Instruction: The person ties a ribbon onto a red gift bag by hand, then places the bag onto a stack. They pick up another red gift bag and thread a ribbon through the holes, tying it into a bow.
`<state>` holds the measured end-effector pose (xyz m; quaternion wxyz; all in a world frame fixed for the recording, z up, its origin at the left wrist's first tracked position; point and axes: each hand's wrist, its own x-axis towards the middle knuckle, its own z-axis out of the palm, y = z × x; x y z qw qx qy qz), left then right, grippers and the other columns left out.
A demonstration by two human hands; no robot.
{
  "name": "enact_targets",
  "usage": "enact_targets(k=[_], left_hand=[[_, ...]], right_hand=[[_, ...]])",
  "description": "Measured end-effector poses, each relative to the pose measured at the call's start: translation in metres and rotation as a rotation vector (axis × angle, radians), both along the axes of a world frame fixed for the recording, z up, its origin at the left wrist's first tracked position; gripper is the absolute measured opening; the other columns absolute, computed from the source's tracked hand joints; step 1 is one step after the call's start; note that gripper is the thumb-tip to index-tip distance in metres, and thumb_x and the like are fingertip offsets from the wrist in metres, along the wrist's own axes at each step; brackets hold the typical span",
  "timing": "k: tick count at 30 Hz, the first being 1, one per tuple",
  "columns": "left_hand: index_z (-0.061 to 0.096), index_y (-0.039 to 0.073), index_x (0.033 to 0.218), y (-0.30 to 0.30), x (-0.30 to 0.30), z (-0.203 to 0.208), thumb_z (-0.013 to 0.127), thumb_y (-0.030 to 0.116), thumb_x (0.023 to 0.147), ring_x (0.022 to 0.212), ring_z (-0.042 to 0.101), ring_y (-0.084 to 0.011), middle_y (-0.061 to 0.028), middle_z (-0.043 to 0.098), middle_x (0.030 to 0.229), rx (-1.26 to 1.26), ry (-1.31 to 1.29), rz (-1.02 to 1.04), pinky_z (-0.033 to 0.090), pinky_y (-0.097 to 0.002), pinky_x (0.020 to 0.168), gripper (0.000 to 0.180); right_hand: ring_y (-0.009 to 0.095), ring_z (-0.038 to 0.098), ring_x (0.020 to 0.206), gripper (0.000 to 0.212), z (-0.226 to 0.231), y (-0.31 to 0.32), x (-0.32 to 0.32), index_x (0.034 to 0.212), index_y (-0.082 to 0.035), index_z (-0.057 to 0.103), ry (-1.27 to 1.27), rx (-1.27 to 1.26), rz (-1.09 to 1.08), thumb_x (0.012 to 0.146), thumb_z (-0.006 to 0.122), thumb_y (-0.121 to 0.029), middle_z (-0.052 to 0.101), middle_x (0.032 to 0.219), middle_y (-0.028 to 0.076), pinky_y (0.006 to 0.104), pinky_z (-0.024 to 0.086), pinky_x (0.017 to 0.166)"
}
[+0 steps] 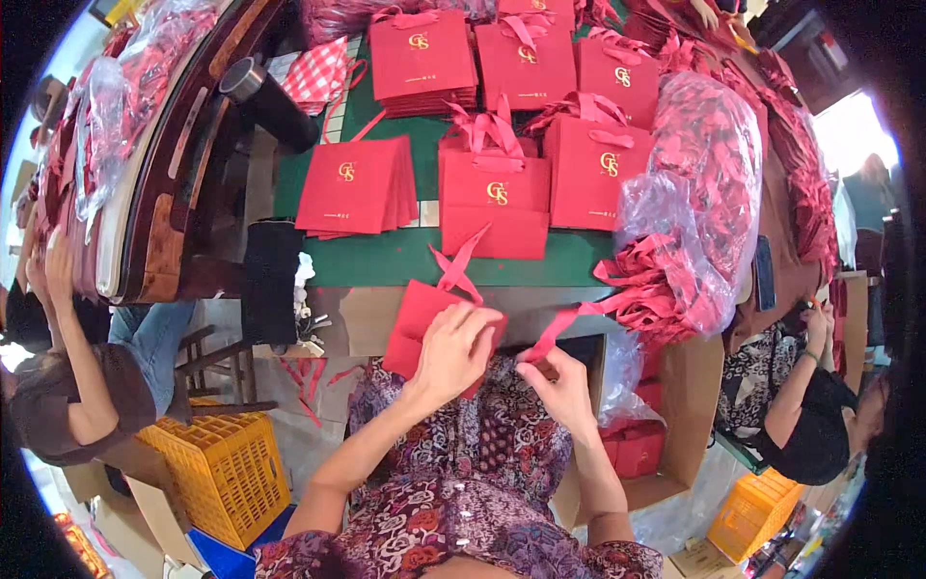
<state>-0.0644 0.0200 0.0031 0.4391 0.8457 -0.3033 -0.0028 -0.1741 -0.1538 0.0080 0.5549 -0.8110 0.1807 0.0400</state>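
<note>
A small red paper gift bag (410, 328) is held low in front of my body, close to the table's front edge. My left hand (455, 349) lies over it with curled fingers, gripping it; part of the bag is hidden beneath the hand. From its top a red ribbon (455, 265) sticks up in a crossed loop. To the right, my right hand (561, 386) pinches the end of another red ribbon (555, 331). That ribbon runs toward a loose bundle of red ribbons (651, 294) spilling from a clear plastic bag (704, 174).
Stacks of red gift bags (357, 188) cover the green tabletop (386, 265). A black bottle (268, 101) stands back left. An open cardboard box (690, 425) with red bags sits by my right arm. A yellow crate (227, 473) is at left. Other people work on both sides.
</note>
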Motion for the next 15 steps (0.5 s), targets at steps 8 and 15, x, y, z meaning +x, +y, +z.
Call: enact_targets(k=[8, 15], left_hand=[[0.064, 0.009, 0.121, 0.028, 0.021, 0.005, 0.074, 0.010, 0.077, 0.114, 0.051, -0.0314, -0.0079, 0.060, 0.122, 0.303, -0.146, -0.011, 0.043, -0.0450, 0.094, 0.045], [0.063, 0.011, 0.118, 0.030, 0.027, 0.004, 0.079, 0.014, 0.073, 0.115, 0.048, -0.0320, -0.0068, 0.057, 0.117, 0.327, -0.103, -0.043, 0.040, -0.0469, 0.095, 0.048]], right_hand=[[0.021, 0.068, 0.073, 0.016, -0.013, 0.042, 0.045, 0.105, -0.001, 0.068, -0.245, -0.039, -0.128, 0.090, 0.072, -0.006, 0.072, 0.091, 0.014, 0.0322, 0.053, 0.067], [0.032, 0.065, 0.070, 0.015, -0.017, 0.047, 0.054, 0.101, -0.002, 0.065, -0.342, -0.240, -0.128, 0.088, 0.073, -0.005, 0.068, 0.085, 0.014, 0.0390, 0.052, 0.064]])
